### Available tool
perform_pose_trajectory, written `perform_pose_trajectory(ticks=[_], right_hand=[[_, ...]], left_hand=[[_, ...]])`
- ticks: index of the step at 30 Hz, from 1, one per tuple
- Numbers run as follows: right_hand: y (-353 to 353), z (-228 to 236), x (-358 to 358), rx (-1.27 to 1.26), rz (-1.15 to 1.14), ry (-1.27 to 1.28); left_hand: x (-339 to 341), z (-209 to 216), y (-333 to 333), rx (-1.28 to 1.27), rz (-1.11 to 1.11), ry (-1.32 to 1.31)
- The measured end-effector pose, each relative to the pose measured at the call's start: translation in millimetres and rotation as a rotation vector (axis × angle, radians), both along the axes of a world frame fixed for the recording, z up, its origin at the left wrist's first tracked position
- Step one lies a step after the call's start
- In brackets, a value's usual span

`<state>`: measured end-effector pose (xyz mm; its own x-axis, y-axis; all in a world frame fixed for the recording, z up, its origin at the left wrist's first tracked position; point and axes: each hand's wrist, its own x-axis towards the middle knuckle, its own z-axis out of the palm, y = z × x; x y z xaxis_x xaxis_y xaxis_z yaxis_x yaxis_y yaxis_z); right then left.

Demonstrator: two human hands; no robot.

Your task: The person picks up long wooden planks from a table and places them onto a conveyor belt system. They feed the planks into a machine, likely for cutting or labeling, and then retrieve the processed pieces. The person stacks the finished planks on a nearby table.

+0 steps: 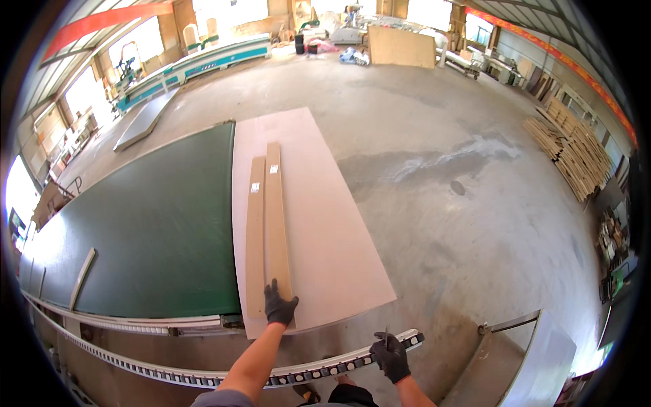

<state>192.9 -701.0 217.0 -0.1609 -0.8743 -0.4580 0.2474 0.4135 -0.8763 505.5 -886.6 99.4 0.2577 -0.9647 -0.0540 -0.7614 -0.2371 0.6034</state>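
Left hand (pixel 279 305) pressed flat, fingers spread, on near strip (pixel 277 224) end; right hand (pixel 391 355) clenched around the rail (pixel 319 370).

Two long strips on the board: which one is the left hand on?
The longer strip, the right one of the pair. The left hand rests on its near end. The shorter strip lies beside it on the left, clear of the palm.

Woodworking workshop: long green machine bed (pixel 149 224), stacked timber (pixel 576 152), board sheets (pixel 401 46), concrete floor (pixel 461 203).
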Motion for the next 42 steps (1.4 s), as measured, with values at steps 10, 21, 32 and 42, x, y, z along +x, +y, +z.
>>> perform_pose_trajectory(ticks=[10,21,32,42], right_hand=[[-17.0,3.7,160.6,0.14,0.711,-0.748],[22.8,25.1,285.8,0.147,1.159,-0.758],[-7.8,160.8,240.1,-0.403,0.753,-0.176],[-17.8,283.1,209.4,-1.442,0.022,0.695]], left_hand=[[125.4,66.6,124.3,0.308,-0.097,1.581],[145.3,133.5,330.7,-0.328,0.118,1.51],[208.5,310.2,265.5,-0.845,0.08,0.069],[63.4,468.9,160.6,-1.108,-0.637,0.113]])
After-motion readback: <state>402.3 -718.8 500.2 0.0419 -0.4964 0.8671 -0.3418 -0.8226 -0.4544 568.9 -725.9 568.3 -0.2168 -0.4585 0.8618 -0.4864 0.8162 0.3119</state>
